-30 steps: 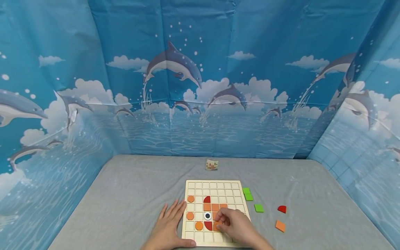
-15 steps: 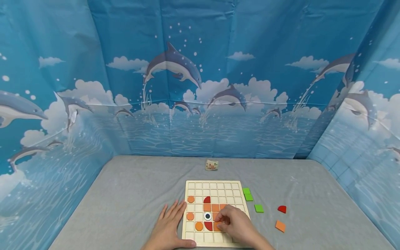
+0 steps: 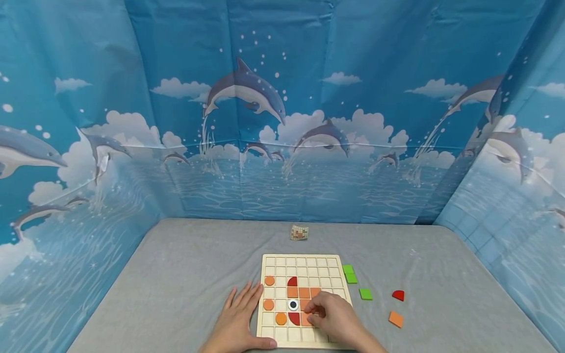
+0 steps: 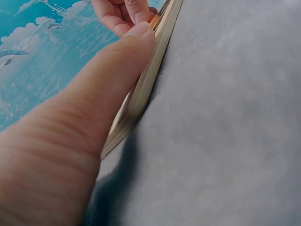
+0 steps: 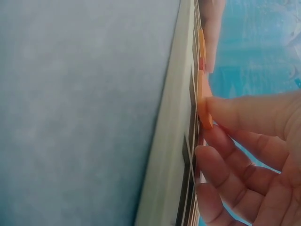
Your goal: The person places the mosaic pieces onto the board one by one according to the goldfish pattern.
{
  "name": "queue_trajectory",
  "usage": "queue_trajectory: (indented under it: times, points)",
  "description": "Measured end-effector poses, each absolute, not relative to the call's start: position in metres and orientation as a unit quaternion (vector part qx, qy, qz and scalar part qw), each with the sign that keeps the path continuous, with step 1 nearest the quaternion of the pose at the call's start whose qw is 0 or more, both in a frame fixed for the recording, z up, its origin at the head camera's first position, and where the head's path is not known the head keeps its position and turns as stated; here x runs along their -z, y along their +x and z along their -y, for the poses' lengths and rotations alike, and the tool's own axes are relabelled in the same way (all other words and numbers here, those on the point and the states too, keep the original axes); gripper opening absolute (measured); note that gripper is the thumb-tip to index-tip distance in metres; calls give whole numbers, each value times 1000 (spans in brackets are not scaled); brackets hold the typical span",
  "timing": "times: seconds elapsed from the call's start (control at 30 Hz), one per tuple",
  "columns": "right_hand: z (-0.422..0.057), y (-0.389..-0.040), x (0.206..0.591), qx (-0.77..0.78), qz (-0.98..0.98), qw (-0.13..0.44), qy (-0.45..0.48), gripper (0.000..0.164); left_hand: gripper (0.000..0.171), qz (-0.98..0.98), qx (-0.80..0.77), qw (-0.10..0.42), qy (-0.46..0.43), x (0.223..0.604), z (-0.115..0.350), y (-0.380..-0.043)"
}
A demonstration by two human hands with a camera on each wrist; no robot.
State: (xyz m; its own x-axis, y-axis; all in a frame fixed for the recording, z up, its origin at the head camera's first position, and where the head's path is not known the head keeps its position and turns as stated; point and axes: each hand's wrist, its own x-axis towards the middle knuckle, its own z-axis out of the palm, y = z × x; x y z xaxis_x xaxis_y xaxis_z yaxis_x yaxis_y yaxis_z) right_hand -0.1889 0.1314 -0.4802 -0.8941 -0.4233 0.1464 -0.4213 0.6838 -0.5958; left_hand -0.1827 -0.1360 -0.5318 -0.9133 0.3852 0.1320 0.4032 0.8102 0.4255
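Observation:
A pale wooden grid board [image 3: 314,271] lies on the grey cloth. My left hand [image 3: 238,316] rests along its left side, fingers spread and thumb at the front left corner. Over the board, my right hand [image 3: 334,316] holds an orange square tile [image 3: 305,319] between thumb and fingers, in the cell beside a red quarter-circle tile [image 3: 294,319]. In the right wrist view this orange tile [image 5: 205,115] sits at the grid, slightly tilted. A round eye tile [image 3: 293,305] lies just above the red one. My right hand partly covers the orange squares behind it.
Orange discs [image 3: 281,318] sit in cells on the board's left. To the right on the cloth lie several green squares [image 3: 366,294], a red quarter-circle [image 3: 398,295] and an orange square [image 3: 396,319]. A small patterned card [image 3: 299,233] lies behind the board. Dolphin-print curtains [image 3: 282,186] surround the table.
The orange square tile under my right fingertips has shifted slightly within its cell. My right hand has barely moved, and my left hand stays in place.

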Motion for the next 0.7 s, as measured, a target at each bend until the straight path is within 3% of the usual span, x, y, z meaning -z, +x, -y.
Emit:
queue_trajectory:
  times: [0.7]
  points:
    - [-132,-187,481,315,-923,12,-223,15,125,954,227,6,-198,527,134,-181]
